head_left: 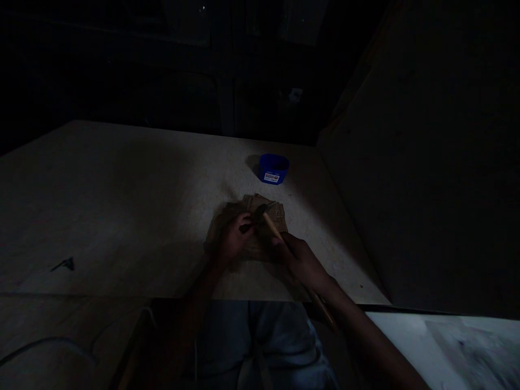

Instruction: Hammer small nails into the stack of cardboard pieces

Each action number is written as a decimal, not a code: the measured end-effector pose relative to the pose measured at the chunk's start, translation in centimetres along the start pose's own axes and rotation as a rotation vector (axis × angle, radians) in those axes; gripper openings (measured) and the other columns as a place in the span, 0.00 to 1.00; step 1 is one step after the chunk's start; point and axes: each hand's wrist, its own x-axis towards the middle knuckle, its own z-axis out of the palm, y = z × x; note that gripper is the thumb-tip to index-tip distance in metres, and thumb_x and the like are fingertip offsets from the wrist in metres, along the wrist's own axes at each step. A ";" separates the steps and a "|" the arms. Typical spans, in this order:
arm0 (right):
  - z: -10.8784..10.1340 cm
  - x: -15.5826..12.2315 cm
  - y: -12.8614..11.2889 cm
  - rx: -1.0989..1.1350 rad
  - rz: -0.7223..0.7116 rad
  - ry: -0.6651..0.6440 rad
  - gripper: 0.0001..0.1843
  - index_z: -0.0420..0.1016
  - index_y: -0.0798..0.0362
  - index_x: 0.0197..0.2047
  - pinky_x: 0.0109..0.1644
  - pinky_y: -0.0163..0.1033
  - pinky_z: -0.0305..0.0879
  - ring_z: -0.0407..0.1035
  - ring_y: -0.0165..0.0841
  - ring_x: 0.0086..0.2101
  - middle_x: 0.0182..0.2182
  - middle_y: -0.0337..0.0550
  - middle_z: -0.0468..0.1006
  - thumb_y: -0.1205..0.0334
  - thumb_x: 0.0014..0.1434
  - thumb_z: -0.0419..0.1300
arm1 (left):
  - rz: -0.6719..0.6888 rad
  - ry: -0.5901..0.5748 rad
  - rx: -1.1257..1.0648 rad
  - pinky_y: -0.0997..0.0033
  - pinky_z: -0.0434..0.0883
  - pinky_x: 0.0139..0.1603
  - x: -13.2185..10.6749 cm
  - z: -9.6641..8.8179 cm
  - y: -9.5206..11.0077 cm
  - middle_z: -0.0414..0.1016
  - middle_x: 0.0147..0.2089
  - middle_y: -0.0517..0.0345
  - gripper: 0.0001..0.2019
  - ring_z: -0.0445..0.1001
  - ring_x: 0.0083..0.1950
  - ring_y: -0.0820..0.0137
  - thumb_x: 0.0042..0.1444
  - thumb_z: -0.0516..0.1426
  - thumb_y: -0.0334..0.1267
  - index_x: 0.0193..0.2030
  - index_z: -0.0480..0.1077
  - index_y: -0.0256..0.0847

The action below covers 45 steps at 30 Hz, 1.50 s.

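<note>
Hammer handle [273, 225] inside right fingers [291, 240]

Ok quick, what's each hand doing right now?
Left hand: curled over the brown pad; too dark to tell if holding anything.
Right hand: closed, holding the hammer.

Wooden-handled hammer [273, 225], tilted
Dark head over a brown, layered cloth [280, 215]; tan handle slants toward lower right.

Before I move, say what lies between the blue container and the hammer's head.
From the blue container to the hammer's head, the head view shows a strip of tabletop, then the far edge of the brown pad.
</note>
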 end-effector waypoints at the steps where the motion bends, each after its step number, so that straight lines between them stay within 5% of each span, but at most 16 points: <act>1: 0.2 0.2 0.1 -0.023 0.014 -0.021 0.23 0.74 0.54 0.37 0.31 0.36 0.60 0.72 0.36 0.30 0.29 0.44 0.78 0.46 0.69 0.47 | -0.013 -0.004 -0.001 0.64 0.77 0.51 0.0 0.0 0.0 0.82 0.44 0.55 0.16 0.81 0.48 0.66 0.54 0.61 0.29 0.50 0.70 0.43; 18: 0.1 0.1 0.6 0.002 -0.019 0.050 0.22 0.73 0.52 0.36 0.28 0.36 0.58 0.71 0.36 0.26 0.26 0.42 0.76 0.45 0.69 0.47 | -0.028 -0.017 0.069 0.69 0.77 0.43 0.6 0.1 0.4 0.82 0.40 0.56 0.17 0.82 0.43 0.66 0.51 0.61 0.27 0.48 0.71 0.42; 25: -0.3 0.2 0.3 -0.031 0.021 -0.049 0.23 0.74 0.53 0.34 0.29 0.36 0.58 0.72 0.36 0.28 0.27 0.44 0.78 0.46 0.68 0.49 | -0.057 -0.020 0.181 0.68 0.76 0.41 0.8 0.0 0.8 0.82 0.37 0.56 0.15 0.81 0.40 0.65 0.49 0.61 0.26 0.45 0.72 0.41; 30: -0.2 -1.0 0.3 0.144 -0.014 0.134 0.22 0.70 0.52 0.33 0.26 0.34 0.58 0.66 0.31 0.24 0.23 0.37 0.70 0.43 0.68 0.50 | -0.030 -0.049 0.124 0.69 0.76 0.40 0.9 0.1 0.7 0.82 0.36 0.57 0.15 0.81 0.39 0.67 0.51 0.60 0.26 0.46 0.73 0.42; 34: 1.9 -1.5 1.3 0.433 0.138 0.262 0.24 0.64 0.50 0.31 0.15 0.31 0.51 0.56 0.26 0.15 0.19 0.31 0.63 0.36 0.65 0.52 | 0.008 -0.058 0.078 0.67 0.76 0.44 1.0 0.1 0.7 0.82 0.38 0.57 0.14 0.81 0.40 0.67 0.53 0.60 0.28 0.46 0.74 0.43; 41: 5.5 -1.2 4.7 0.609 0.208 0.404 0.26 0.66 0.52 0.31 0.13 0.30 0.53 0.57 0.24 0.13 0.19 0.31 0.66 0.36 0.65 0.51 | 0.124 -0.198 0.195 0.66 0.76 0.48 1.5 0.2 1.1 0.81 0.47 0.53 0.18 0.80 0.46 0.65 0.54 0.62 0.32 0.53 0.75 0.44; 45: 6.1 -0.9 5.6 0.705 0.239 0.462 0.22 0.65 0.51 0.38 0.14 0.30 0.56 0.58 0.24 0.14 0.22 0.30 0.68 0.40 0.60 0.61 | 0.240 -0.254 0.349 0.63 0.74 0.53 2.5 0.0 1.6 0.80 0.50 0.52 0.14 0.78 0.50 0.62 0.54 0.65 0.39 0.49 0.78 0.46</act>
